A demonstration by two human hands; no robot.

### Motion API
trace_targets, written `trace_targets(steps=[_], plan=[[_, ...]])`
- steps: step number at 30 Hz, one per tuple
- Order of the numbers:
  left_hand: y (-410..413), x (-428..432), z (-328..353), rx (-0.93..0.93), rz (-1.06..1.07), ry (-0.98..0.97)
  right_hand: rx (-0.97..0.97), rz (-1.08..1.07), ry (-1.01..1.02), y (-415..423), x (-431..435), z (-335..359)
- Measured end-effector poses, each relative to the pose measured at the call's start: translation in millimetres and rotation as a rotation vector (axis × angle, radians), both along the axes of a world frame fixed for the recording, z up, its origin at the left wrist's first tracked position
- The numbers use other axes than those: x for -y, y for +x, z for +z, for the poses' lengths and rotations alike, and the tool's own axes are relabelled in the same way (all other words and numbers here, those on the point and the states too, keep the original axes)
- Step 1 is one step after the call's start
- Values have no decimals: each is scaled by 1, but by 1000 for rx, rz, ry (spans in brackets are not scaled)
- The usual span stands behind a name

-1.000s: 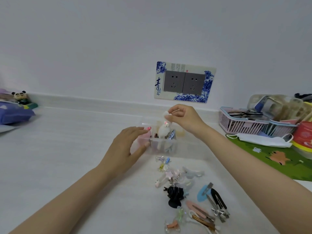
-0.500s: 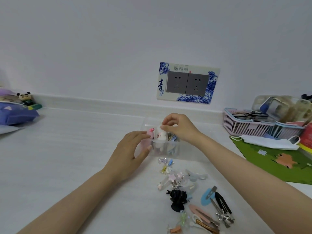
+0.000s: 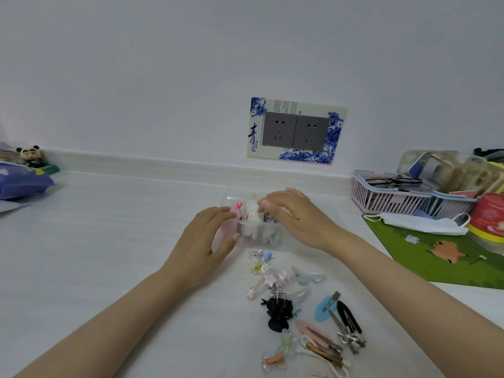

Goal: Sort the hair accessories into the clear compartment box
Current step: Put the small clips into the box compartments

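The clear compartment box (image 3: 261, 238) stands on the white counter, in the middle of the view. My left hand (image 3: 207, 241) grips its left end, thumb on the front wall and fingers over the rim. My right hand (image 3: 294, 214) reaches over the box from the right, its fingertips on a white bunny accessory (image 3: 251, 211) that sits low in a compartment. A pink accessory (image 3: 237, 207) stands in the compartment beside it. In front of the box lies a loose pile of hair accessories: a black claw clip (image 3: 278, 309), a blue clip (image 3: 324, 306), a black snap clip (image 3: 349, 316) and a pink clip (image 3: 313, 332).
A pink basket (image 3: 390, 197), a white face mask (image 3: 420, 223), a green mat (image 3: 450, 257) and a red tin (image 3: 491, 214) crowd the right side. A purple pack (image 3: 21, 182) and a panda figure (image 3: 28, 155) sit far left. A wall socket (image 3: 296, 130) is behind.
My right hand has lowered the white bunny accessory from above the box down into a compartment. My left hand has stayed on the box's left end.
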State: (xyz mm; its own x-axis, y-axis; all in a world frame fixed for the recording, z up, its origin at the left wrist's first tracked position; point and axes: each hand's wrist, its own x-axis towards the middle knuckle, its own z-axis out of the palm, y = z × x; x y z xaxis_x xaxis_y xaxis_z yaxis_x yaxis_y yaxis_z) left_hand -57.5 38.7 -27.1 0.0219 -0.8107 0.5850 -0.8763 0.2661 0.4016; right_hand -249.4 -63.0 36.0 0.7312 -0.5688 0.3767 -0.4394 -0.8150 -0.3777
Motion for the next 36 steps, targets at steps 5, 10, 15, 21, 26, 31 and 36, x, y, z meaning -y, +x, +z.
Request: trace_targets(steps=[5, 10, 15, 21, 26, 31, 36], plan=[[-11, 1, 3, 133, -50, -53, 284, 39, 191, -50, -29, -11], [-26, 2, -5, 197, -73, -4, 29, -16, 378, -76, -33, -36], [-36, -2, -8, 167, -80, 26, 9, -10, 417, -73, -29, -49], [-39, -4, -6, 142, -146, 11, 213, -12, 536, -72, -32, -49], [-44, -4, -7, 121, -259, 21, 588, -77, 615, -74, -29, -30], [-38, -2, -3, 112, -209, -66, 708, -161, 538, -66, -7, 0], [-34, -2, 0, 135, -136, -62, 520, -229, 335, -46, 31, 16]])
